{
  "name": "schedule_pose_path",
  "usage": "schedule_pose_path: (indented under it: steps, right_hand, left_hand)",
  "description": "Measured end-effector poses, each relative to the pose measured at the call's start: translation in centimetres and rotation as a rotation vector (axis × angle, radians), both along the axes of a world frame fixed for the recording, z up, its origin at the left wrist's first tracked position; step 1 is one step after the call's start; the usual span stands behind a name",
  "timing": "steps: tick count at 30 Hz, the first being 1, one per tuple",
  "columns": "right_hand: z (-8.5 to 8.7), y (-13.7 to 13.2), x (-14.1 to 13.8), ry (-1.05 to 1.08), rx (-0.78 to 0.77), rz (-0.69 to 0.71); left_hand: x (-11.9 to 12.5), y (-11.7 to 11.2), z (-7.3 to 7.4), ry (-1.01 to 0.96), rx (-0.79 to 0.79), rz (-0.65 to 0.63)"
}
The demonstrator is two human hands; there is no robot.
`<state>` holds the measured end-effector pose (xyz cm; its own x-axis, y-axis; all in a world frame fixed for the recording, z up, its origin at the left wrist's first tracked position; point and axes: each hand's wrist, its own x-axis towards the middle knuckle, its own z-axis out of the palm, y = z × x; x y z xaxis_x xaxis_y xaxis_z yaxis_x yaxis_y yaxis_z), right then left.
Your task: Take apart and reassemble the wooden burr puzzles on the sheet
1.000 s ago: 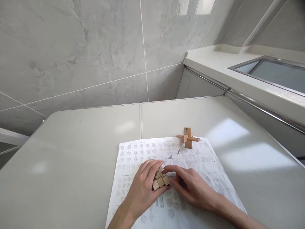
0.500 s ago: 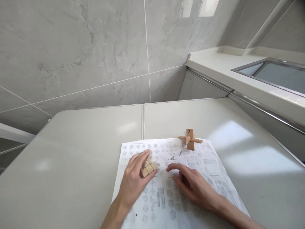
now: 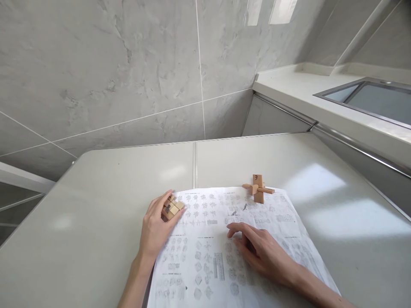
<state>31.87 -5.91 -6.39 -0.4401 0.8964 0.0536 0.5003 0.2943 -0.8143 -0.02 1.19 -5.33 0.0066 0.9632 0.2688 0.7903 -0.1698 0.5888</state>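
Observation:
My left hand is closed around a small wooden block puzzle at the upper left corner of a printed paper sheet. My right hand lies flat on the sheet with its fingers stretched out and holds nothing. A second wooden puzzle, shaped like crossed sticks, stands at the sheet's far right corner, apart from both hands.
The sheet lies on a pale grey table with a seam down the middle. Grey tiled wall rises behind it. A higher counter with a steel sink runs along the right.
My left hand has carried the block puzzle from the middle of the sheet up and left to its corner. The right hand has stayed on the paper.

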Motion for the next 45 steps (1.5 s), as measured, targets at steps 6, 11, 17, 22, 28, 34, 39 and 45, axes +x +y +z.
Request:
schedule_pose_path:
  steps: [6, 11, 17, 22, 28, 34, 39, 45]
  right_hand:
    - [0.1, 0.0, 0.0, -0.019, -0.017, 0.008]
    - [-0.1, -0.1, -0.1, -0.018, -0.021, 0.004]
    - [0.0, 0.2, 0.0, 0.061, -0.092, -0.047]
    - [-0.3, 1.1, 0.5, 0.232, -0.197, -0.129]
    - [-0.9, 1.9, 1.5, 0.496, -0.184, -0.399]
    - [-0.5, 2.8, 2.8, 0.633, -0.128, -0.65]
    - [-1.0, 3.9, 3.7, 0.734, -0.256, -0.71]
    - [-1.7, 4.6, 3.8, 0.792, -0.26, -0.694]
  left_hand:
    - [0.2, 0.1, -0.2, -0.024, -0.093, -0.002]
    - [0.8, -0.5, 0.5, 0.019, -0.094, 0.004]
    - [3.3, -2.0, 1.0, 0.086, 0.111, -0.167]
    - [5.5, -3.6, 1.3, 0.1, 0.211, -0.463]
    - [6.3, -4.7, 0.7, 0.132, 0.103, -0.643]
    - [6.9, -5.3, -0.2, 0.157, 0.129, -0.68]
    - [7.1, -5.3, -0.2, 0.156, 0.16, -0.683]
    - [7.0, -5.3, -0.1, 0.16, 0.155, -0.674]
